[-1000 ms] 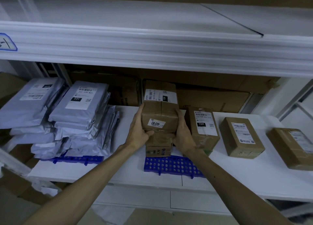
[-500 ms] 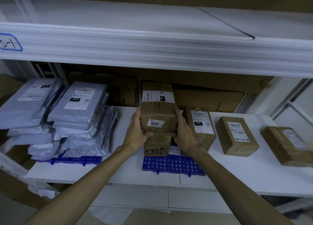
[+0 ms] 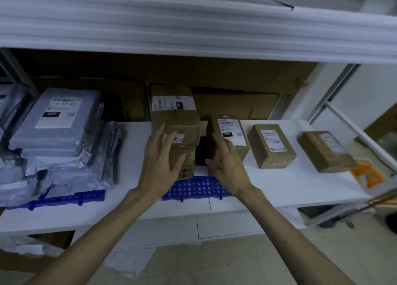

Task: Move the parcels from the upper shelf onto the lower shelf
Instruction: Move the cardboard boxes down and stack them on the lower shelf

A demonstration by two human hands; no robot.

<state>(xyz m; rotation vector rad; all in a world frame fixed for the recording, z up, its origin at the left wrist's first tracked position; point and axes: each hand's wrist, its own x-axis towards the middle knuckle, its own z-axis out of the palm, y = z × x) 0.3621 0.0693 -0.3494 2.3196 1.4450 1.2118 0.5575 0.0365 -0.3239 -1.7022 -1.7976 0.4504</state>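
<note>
– On the lower shelf [image 3: 279, 183], mid-span, where does the parcel sit?

– The top parcel [image 3: 175, 121] rests square on a smaller box [image 3: 187, 160], which stands on a blue perforated mat [image 3: 197, 188]. Three more brown boxes lie in a row to its right, the nearest [image 3: 233, 134] just beside it. A pile of grey mailers [image 3: 60, 121] sits well apart on the left.

– And the hands?

– Neither holds anything. The left hand [image 3: 161, 162] is in front of the stack's near face with its fingers [image 3: 160, 134] straight and spread. I can't tell whether they brush the cardboard. The right hand [image 3: 227, 166] is level with the gap between the stack and the neighbouring box, its fingers apart and relaxed.

– So which step is this?

– I'd judge it the tail of a set-down: the parcel is placed and bears its own weight.

– What next?

– Probably a reach to the upper shelf [image 3: 193, 27] for another parcel. Little of its top shows, so I can't say what remains there. The reach calls for clearing its front edge. Any new parcel needs a flat spot, as the two-high stack looks narrow at the base.
</note>
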